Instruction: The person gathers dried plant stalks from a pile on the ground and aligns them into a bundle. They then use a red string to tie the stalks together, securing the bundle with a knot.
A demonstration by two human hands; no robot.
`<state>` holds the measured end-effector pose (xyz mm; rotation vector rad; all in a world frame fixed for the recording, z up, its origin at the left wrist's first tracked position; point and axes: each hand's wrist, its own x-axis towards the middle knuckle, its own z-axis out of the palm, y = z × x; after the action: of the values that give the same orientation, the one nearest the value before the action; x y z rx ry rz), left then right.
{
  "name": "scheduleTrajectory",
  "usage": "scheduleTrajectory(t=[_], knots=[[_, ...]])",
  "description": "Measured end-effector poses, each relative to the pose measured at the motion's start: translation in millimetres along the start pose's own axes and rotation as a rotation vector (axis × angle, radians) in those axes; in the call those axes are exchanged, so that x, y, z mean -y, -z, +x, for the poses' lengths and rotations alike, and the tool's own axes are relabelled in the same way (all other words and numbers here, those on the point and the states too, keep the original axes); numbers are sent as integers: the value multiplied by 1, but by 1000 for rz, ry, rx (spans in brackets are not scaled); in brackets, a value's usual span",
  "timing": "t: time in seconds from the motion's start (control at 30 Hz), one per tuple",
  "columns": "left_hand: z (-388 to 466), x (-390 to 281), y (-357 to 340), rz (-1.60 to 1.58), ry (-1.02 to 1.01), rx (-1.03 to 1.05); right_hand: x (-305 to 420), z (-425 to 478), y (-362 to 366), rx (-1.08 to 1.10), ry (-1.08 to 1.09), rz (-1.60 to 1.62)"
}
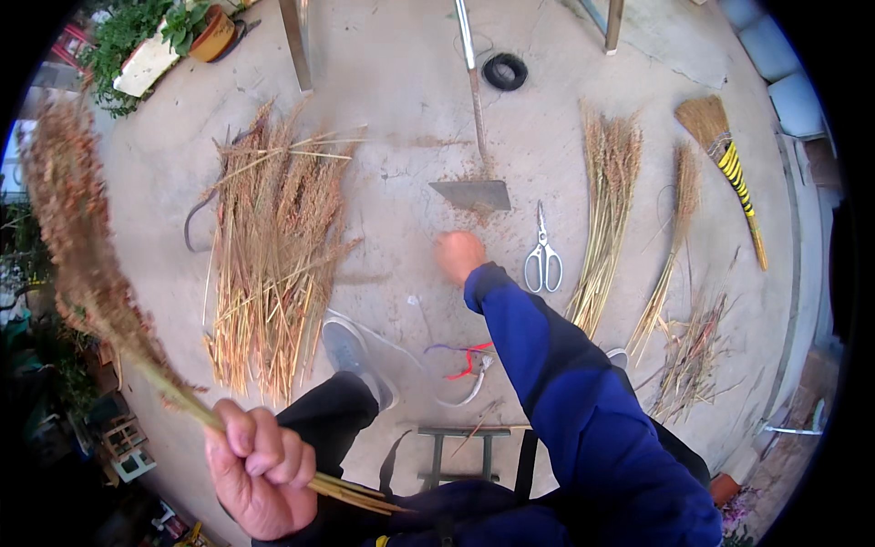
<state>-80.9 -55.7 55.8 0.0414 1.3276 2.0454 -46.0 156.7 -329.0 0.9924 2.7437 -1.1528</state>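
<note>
My left hand (260,465) is closed around the stalks of a bundle of seeded broom straw (82,232), whose heads fan out at the far left. My right hand (459,256) reaches over the concrete floor, just below a hoe's flat metal blade (472,194); its fingers look curled, and whether they hold anything is unclear. Scissors (542,260) lie right of that hand. A large pile of seeded stalks (273,253) lies to the left. Further right are a sheaf of stalks (605,205), a thinner bundle (673,239) and a finished hand broom (731,171) with a yellow-and-black bound handle.
A coil of black wire (504,72) lies near the hoe handle (472,68). Red ribbon (469,362) and white cord (472,393) are between my feet. Loose straw scraps (694,362) lie at the lower right. Metal legs (297,44) and a potted plant (212,34) stand at the top.
</note>
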Motion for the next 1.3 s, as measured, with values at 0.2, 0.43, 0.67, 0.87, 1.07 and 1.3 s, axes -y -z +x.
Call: scheduleTrajectory(t=[0.2,0.43,0.67,0.87,1.07,1.3], knots=[[-18,0,-21,-13,38,47,-40,-47,-1,-135,137,212],[-17,19,-28,30,-12,203,67,-116,184,-259,56,558],[0,27,-53,371,-167,396,168,-223,339,-251,370,241],[-9,53,-86,502,-13,635,181,-256,356,-284,453,187],[-16,65,-89,252,388,685,171,-255,345,-461,491,178],[-16,59,-86,93,445,702,161,-251,334,-485,312,237]])
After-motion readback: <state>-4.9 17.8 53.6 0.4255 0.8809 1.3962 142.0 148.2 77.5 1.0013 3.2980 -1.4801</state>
